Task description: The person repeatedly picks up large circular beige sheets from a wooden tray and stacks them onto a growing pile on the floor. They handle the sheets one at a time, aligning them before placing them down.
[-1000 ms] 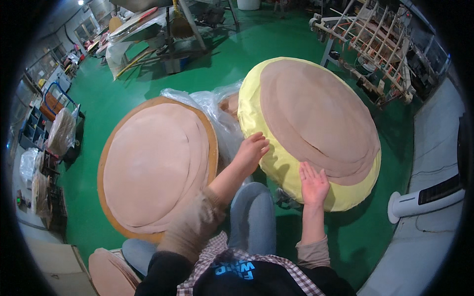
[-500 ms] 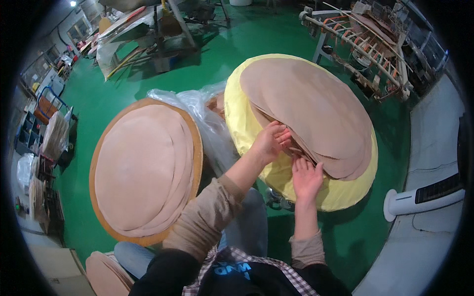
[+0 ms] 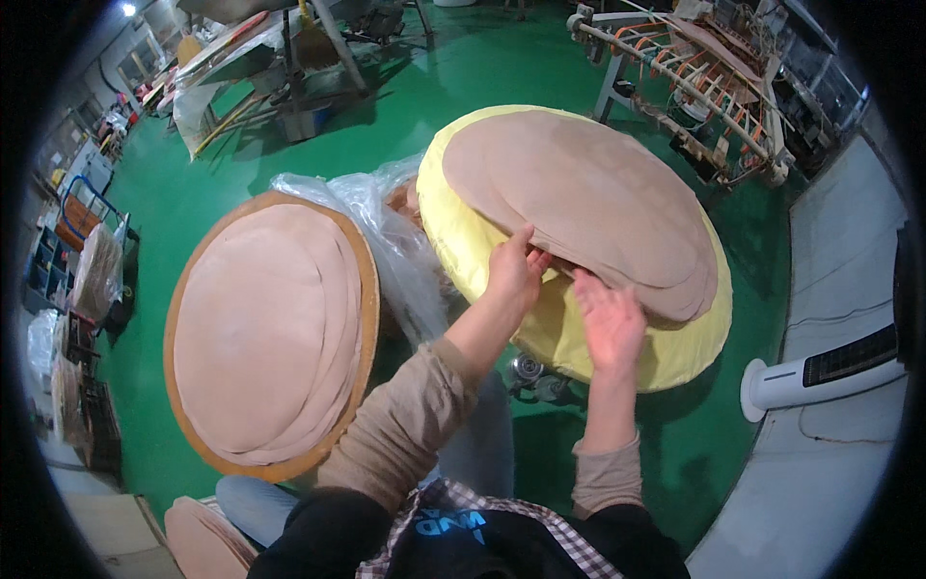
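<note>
A stack of thin, round, brownish-pink leather-like sheets lies on a round table covered in yellow. At the stack's near edge, my left hand has its thumb on top and fingers curled below, gripping the edge of the sheets. How many sheets it holds I cannot make out. Just right of it, my right hand is held palm up with fingers stretched, slightly blurred, by the same edge. A second stack of paler pink sheets rests on a round brown board to my left.
Clear plastic sheeting bunches between the two round supports. More pink sheets sit at lower left. A metal rack with orange parts stands far right, and a white fan-like appliance is at the right wall. Carts and shelves line the left.
My left thumb has come down on top of the sheets' edge. The right hand has drawn slightly away from the edge, its fingers raised. The view has shifted a little.
</note>
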{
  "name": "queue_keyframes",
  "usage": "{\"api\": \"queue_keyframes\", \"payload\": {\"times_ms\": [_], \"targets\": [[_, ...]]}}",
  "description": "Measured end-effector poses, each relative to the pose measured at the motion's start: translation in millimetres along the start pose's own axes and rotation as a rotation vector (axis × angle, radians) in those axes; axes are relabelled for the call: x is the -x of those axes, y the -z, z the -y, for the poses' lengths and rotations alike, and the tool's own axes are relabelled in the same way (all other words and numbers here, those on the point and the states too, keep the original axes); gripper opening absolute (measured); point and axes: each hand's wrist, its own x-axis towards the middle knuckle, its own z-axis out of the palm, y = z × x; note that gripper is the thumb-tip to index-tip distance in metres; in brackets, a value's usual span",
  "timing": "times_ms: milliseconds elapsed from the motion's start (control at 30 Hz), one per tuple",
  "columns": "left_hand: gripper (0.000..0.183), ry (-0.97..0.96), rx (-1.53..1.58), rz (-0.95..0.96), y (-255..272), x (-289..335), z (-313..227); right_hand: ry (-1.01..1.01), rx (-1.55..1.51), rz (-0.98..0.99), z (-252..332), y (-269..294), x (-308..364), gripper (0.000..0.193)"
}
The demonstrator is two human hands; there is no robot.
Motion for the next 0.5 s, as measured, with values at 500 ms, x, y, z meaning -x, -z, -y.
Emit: {"api": "queue_keyframes", "payload": {"times_ms": [500], "targets": [[0.045,0.155,-0.253,-0.159,-26,5,-18,0.245,-0.123,-0.081,15,11,-32,0.064]]}}
